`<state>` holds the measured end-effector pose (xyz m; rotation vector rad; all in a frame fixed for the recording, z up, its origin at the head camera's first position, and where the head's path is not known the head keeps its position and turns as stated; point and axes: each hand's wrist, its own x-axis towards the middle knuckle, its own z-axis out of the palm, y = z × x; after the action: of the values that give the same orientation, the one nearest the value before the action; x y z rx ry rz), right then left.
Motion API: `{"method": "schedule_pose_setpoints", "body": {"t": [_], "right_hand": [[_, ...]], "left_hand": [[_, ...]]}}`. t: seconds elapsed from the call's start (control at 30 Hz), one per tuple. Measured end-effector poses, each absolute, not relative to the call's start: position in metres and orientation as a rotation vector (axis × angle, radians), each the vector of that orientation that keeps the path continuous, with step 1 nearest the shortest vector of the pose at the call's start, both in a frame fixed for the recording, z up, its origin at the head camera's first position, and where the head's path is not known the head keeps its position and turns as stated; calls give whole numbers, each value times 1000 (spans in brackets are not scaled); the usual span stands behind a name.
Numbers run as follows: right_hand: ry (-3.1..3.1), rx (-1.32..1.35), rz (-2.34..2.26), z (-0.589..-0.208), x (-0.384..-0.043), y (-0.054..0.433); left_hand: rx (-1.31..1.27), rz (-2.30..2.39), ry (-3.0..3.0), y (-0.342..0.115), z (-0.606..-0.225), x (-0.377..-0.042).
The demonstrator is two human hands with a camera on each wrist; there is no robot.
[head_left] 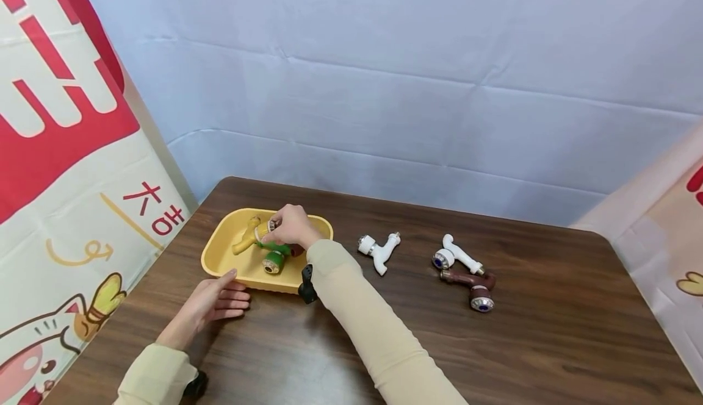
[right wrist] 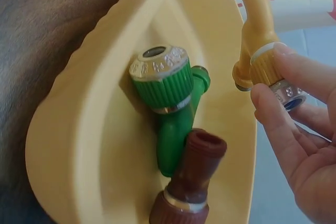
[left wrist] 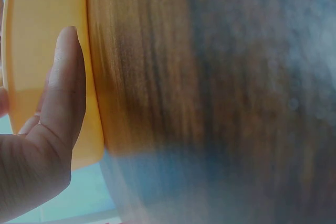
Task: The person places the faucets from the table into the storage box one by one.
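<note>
My right hand (head_left: pixel 291 229) pinches a yellow tap (right wrist: pixel 257 30) by its ribbed knob, between thumb and fingers, over the yellow plastic basin (head_left: pixel 215 257). Below it in the basin lie a green tap (right wrist: pixel 173 124) and a brown tap (right wrist: pixel 191 166), the brown one mostly hidden by my hand in the head view. My left hand (head_left: pixel 211 304) is at the basin's near left side, its fingers fairly straight along the outer wall and the thumb by the rim. In the left wrist view a straight finger (left wrist: pixel 65 87) lies against the yellow wall.
Right of the basin, a white tap (head_left: pixel 380 251) lies on the dark wooden table (head_left: pixel 351 344). Farther right are another white tap (head_left: pixel 460 254) and a brown tap (head_left: pixel 476 286), close together. A pale blue cloth (head_left: pixel 384 88) hangs behind the table, a printed one (head_left: pixel 71 167) at the left.
</note>
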<state>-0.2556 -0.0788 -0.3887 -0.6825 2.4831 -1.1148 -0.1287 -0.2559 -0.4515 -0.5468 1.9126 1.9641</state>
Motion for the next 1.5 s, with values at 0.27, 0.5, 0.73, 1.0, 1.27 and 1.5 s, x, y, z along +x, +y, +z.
{"method": "schedule_pose_setpoints", "body": {"t": [0.27, 0.5, 0.73, 1.0, 1.27, 1.5], "right_hand": [[2461, -605, -1127, -394, -254, -86], [2451, -547, -1150, -401, -250, -92], [2482, -473, -1175, -404, -249, -95], [2570, -493, -1038, -408, -241, -106], [2643, -524, -906, -412, -237, -115], [2683, -549, -825, -411, -239, -114]], "left_hand": [[-543, 1962, 1929, -254, -451, -129], [-552, 1956, 1928, -254, -452, -128], [-536, 1955, 1905, -252, -452, -133], [-567, 1960, 1878, -257, -453, -128], [-525, 1950, 1867, -262, -455, -121], [-512, 1935, 1858, -261, -454, -126]]}}
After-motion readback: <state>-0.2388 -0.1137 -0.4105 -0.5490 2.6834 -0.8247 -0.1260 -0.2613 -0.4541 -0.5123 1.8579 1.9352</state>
